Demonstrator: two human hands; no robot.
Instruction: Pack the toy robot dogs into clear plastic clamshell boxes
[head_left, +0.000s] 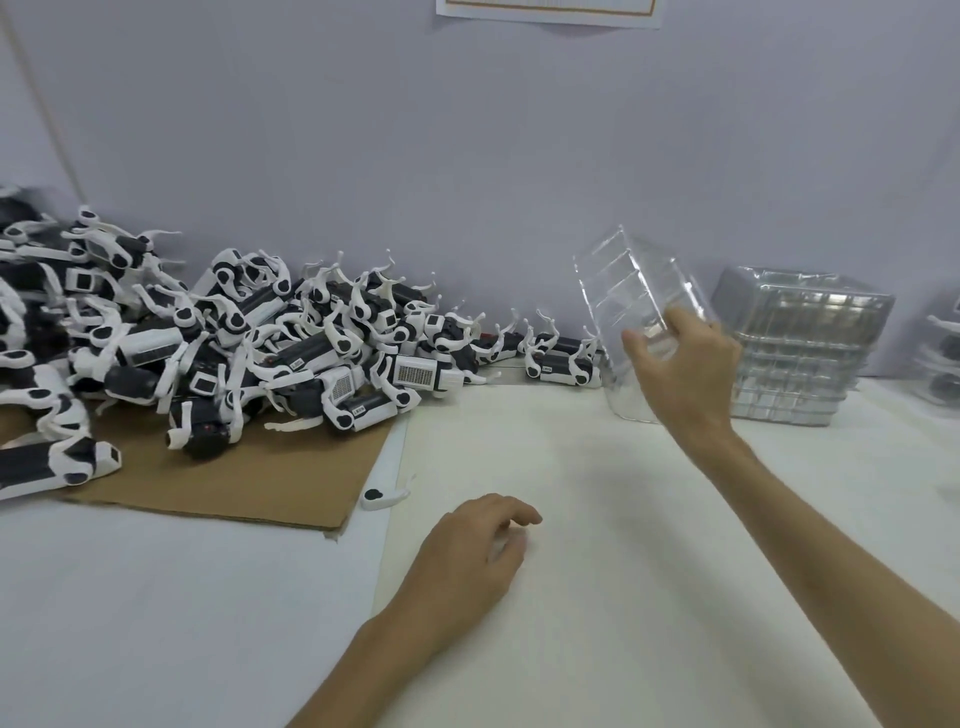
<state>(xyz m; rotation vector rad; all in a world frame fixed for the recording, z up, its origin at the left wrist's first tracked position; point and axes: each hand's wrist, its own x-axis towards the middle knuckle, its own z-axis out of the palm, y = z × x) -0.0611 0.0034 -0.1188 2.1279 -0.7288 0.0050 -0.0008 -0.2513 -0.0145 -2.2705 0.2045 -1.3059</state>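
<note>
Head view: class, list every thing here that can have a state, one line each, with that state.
clamshell box: tilted, gripped by the right hand, no dog inside
right hand: grips the clamshell box
left hand: rests on the table, loosely curled, holding nothing
toy robot dogs: heaped loose, unpacked
stack of boxes: nested, untouched
loose leg piece: lying alone on the table

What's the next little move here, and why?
Probably set the clear clamshell box flat on the table in front: the right hand grips it tilted beside the stack of boxes, it looks empty, and the left hand rests idle, free to fetch from the pile of toy dogs.
</note>
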